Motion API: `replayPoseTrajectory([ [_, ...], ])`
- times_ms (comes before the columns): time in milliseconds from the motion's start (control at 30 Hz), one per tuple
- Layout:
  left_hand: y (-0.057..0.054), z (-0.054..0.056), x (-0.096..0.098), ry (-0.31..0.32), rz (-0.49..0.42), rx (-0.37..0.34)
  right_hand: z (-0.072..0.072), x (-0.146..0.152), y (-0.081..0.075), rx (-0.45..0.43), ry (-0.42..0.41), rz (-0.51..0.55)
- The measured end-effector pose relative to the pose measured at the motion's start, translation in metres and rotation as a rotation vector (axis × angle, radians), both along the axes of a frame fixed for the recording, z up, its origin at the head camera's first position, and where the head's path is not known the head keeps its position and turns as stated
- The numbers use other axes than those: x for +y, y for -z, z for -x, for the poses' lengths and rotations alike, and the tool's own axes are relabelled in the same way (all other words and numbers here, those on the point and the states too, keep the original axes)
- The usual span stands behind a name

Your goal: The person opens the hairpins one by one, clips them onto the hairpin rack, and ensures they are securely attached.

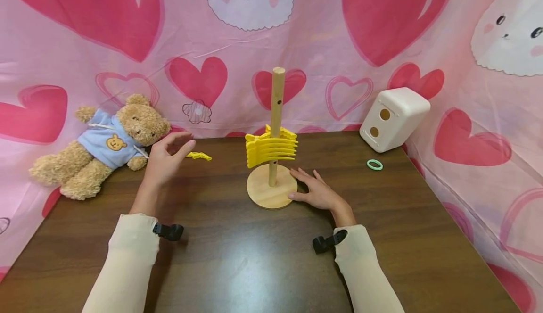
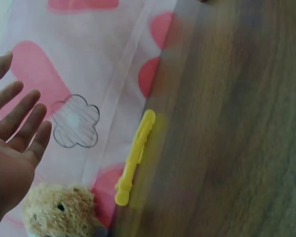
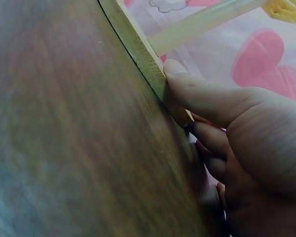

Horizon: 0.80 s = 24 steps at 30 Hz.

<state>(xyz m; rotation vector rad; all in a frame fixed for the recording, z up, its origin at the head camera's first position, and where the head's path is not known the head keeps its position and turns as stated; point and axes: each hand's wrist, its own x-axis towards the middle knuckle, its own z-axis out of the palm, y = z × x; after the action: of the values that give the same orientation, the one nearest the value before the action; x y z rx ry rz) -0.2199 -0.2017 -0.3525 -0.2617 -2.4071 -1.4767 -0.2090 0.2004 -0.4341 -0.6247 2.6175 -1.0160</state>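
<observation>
A wooden stand with a round base (image 1: 260, 191) and an upright post (image 1: 277, 103) is on the table. Around the post's lower half hang yellow plastic pieces (image 1: 269, 150) with long curved prongs like fingers. My right hand (image 1: 317, 192) holds the base's right edge, its thumb (image 3: 187, 89) against the rim and the fingers beyond it, partly hidden. My left hand (image 1: 167, 162) is raised with nothing in it, fingers loosely bent. Near its fingertips in the head view, a slim yellow plastic piece (image 2: 135, 160) lies along the table's back edge.
A teddy bear (image 1: 106, 143) in a blue hoodie leans at the back left. At the back right stands a white box (image 1: 394, 119) with two round holes, a mint green ring (image 1: 374, 164) in front of it. Pink heart-patterned cloth (image 1: 237, 49) hangs behind the table.
</observation>
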Motion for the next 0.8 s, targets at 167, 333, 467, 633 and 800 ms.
replayPoseTrajectory([
  [167,-0.008,-0.007,-0.002,-0.017,-0.017,-0.009,0.001,0.000,0.002,0.002,-0.007,-0.005],
  [333,-0.003,-0.003,-0.009,-0.045,-0.055,0.003,0.002,0.000,0.003,-0.002,-0.008,-0.008],
  [467,0.013,0.008,-0.021,-0.065,-0.064,0.006,0.003,0.000,0.004,0.000,-0.010,-0.009],
  [633,0.033,0.023,-0.035,-0.096,-0.030,-0.033,0.003,0.000,0.004,-0.001,-0.010,-0.007],
  [800,0.040,0.024,-0.042,-0.136,0.035,-0.129,0.002,0.000,0.003,0.001,-0.007,-0.005],
])
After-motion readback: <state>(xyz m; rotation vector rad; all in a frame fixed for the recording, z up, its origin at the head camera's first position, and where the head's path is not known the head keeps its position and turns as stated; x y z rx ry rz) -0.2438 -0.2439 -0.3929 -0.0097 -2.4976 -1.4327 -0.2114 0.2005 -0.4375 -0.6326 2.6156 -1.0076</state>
